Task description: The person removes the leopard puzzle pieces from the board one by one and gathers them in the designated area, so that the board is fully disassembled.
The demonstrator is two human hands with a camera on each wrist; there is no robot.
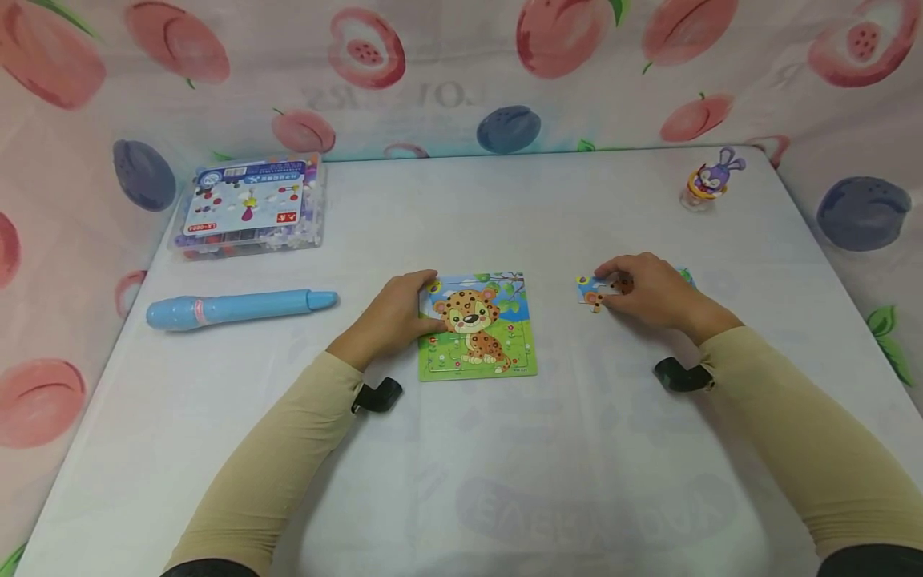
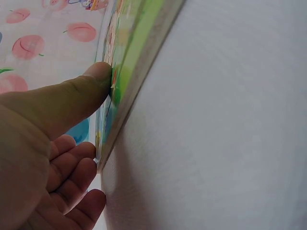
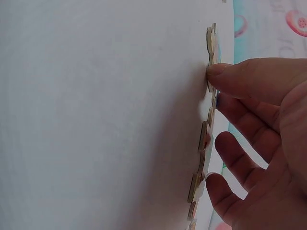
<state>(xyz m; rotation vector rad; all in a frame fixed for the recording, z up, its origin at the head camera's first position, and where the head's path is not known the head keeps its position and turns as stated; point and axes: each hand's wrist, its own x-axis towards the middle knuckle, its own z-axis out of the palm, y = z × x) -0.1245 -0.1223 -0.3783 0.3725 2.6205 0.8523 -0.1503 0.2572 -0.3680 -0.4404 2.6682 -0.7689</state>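
A square puzzle board (image 1: 497, 328) with a spotted leopard cub on green grass and blue sky lies in the middle of the white table. My left hand (image 1: 395, 316) holds its left edge, the thumb over the border and the index finger by the top corner. Off to the right, my right hand (image 1: 649, 292) pinches a jigsaw piece (image 3: 210, 79) between thumb and index finger. Other loose pieces (image 3: 194, 187) lie in a row under that hand in the right wrist view. From the head, the hand covers most of them; a few blue and spotted pieces (image 1: 593, 298) show.
A clear plastic case (image 1: 248, 204) with a blue label and small colourful contents sits at the back left. In front of it lies a light-blue pen-shaped tube (image 1: 241, 308). A small jar with a purple rabbit figure (image 1: 710, 180) stands at the back right. Fruit-printed cloth (image 1: 433, 72) hangs behind.
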